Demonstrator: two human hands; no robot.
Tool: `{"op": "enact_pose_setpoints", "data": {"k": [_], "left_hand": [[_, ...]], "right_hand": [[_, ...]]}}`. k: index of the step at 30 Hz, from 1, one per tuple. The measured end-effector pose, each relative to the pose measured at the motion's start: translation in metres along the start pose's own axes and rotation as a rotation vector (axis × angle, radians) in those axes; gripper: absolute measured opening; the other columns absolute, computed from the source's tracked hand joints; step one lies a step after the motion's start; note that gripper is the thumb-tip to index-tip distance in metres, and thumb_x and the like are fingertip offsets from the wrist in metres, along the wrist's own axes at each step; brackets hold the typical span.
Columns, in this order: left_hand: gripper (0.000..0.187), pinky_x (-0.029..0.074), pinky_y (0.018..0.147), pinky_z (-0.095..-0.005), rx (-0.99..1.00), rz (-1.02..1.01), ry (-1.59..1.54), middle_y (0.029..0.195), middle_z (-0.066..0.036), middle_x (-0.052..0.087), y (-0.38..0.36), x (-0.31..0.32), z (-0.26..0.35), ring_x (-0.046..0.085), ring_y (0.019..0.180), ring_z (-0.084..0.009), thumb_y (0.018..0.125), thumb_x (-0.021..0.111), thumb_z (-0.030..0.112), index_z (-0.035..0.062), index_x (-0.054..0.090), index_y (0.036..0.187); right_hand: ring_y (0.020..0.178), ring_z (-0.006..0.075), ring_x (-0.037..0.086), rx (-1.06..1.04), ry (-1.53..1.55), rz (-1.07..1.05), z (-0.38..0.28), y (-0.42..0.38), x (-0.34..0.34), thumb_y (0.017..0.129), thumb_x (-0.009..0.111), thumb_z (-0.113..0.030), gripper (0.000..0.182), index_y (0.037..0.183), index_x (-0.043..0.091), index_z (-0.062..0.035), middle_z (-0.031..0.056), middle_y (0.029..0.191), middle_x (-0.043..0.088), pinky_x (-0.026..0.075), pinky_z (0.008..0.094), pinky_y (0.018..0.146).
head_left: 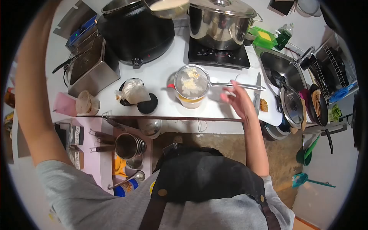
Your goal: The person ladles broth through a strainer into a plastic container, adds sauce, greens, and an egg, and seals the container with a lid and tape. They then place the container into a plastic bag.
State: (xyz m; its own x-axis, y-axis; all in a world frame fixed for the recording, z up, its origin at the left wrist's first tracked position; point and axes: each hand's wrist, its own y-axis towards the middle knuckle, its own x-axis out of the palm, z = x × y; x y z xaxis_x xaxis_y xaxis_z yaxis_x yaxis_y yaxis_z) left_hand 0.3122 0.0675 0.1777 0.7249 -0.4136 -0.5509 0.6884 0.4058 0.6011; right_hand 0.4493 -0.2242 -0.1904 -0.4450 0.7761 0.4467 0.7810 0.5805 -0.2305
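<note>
A round metal strainer (pixel 191 81) with pale, yellowish clumps in its mesh rests on top of a cup (pixel 190 102) near the counter's front edge. Its long handle points right. My right hand (pixel 238 100) is beside that handle, fingers apart, with the fingertips close to it; whether they touch is unclear. My left arm stretches up along the left side, and its hand is out of the frame. At the top, a bowl (pixel 168 8) with pale contents is tilted between the two large pots; what holds it is not visible.
A black pot (pixel 136 34) and a lidded steel pot (pixel 222 25) on an induction cooker (pixel 218 57) stand behind. A fryer (pixel 90 65) and a plastic bag (pixel 134 91) are left. The sink (pixel 281 65) and a white board (pixel 270 107) are right.
</note>
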Motion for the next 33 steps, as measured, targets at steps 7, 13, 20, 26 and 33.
{"op": "enact_pose_setpoints", "data": {"k": [7,13,20,26,33], "left_hand": [[0.022,0.048,0.052,-0.0211,-0.23,-0.063,-0.142,0.067,-0.005,0.059,-0.074,0.04,-0.011,0.056,0.054,-0.0103,0.094,0.045,0.02,0.004,0.053,0.082],[0.029,0.052,0.066,-0.0237,-0.224,-0.149,-0.119,0.076,-0.004,0.059,-0.14,0.079,-0.037,0.059,0.067,-0.0102,0.093,0.049,0.032,0.0028,0.054,0.091],[0.029,0.051,0.066,-0.0237,-0.17,-0.038,0.044,0.075,-0.006,0.062,-0.191,0.105,-0.024,0.061,0.069,-0.0089,0.094,0.051,0.025,-0.0019,0.059,0.098],[0.029,0.051,0.065,-0.0239,-0.096,-0.005,0.107,0.074,-0.007,0.063,-0.198,0.111,-0.02,0.062,0.067,-0.0103,0.094,0.051,0.026,-0.0021,0.06,0.097],[0.027,0.05,0.063,-0.0254,-0.067,0.029,0.137,0.07,-0.008,0.063,-0.204,0.114,-0.023,0.064,0.066,-0.0125,0.093,0.051,0.025,-0.0004,0.06,0.095]], "right_hand": [[0.078,0.0307,0.063,-0.234,0.115,-0.149,-0.005,0.026,-0.008,0.095,0.038,-0.02,0.028,0.093,0.049,0.0057,0.0174,0.087,0.055,0.055,0.0382,0.074],[0.079,0.0317,0.063,-0.283,0.098,-0.188,-0.015,0.001,0.003,0.093,0.036,-0.015,0.025,0.087,0.047,0.0059,0.018,0.087,0.053,0.055,0.0382,0.077],[0.082,0.031,0.063,-0.309,0.131,-0.221,-0.002,-0.006,-0.006,0.094,0.037,-0.016,0.025,0.088,0.048,0.0062,0.0184,0.089,0.054,0.055,0.0383,0.079],[0.082,0.03,0.063,-0.317,0.104,-0.238,-0.005,-0.009,-0.004,0.094,0.037,-0.017,0.026,0.088,0.048,0.0061,0.0189,0.089,0.055,0.055,0.0376,0.079],[0.082,0.0289,0.062,-0.308,0.108,-0.235,-0.004,-0.011,-0.004,0.095,0.036,-0.018,0.027,0.087,0.048,0.0052,0.0178,0.088,0.054,0.055,0.0374,0.079]]}}
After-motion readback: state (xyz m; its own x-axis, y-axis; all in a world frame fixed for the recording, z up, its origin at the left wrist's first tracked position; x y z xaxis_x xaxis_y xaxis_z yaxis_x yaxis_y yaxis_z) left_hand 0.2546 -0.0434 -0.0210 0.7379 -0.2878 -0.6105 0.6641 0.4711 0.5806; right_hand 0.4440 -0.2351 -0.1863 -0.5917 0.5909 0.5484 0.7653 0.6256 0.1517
